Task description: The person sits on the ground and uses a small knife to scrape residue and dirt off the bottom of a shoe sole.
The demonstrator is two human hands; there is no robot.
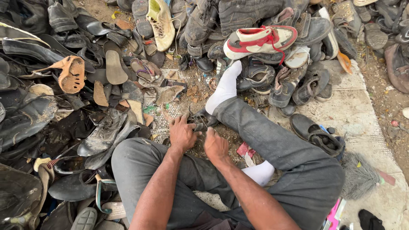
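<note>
A heap of worn shoes (pixel 238 25) fills the far edge and the whole left side of the ground (pixel 362 115): dark leather uppers, loose soles, sandals, all dusty and tangled together. On top of the heap at the far edge lies a red-and-white sneaker (pixel 260 40), and further left a yellowed sport shoe (pixel 161 21) lies on its side. An orange sole (pixel 70 74) sits at the left among black boots.

The person sits on the ground in grey trousers (pixel 289 149), legs folded, one foot in a white sock (pixel 225 87) stretched toward the heap. To the right, on a pale, dusty mat or sheet, a single black slip-on shoe (pixel 315 132) rests apart from the pile.

Between the knees, at the near middle of the ground, lies a small dark shoe piece (pixel 202 121), which both hands work on. The left hand (pixel 182 134) presses down on it with fingers spread and curled over its edge. The right hand (pixel 216 147) is bent at the knuckles just beside it; its fingertips are tucked under, so whether they pinch anything cannot be told.

As a judgement, the sorting or stripping is at an early or middle stage: the heap remains large, and scraps and separated soles already litter the dirt. The setting is outdoors, on bare earth.
</note>
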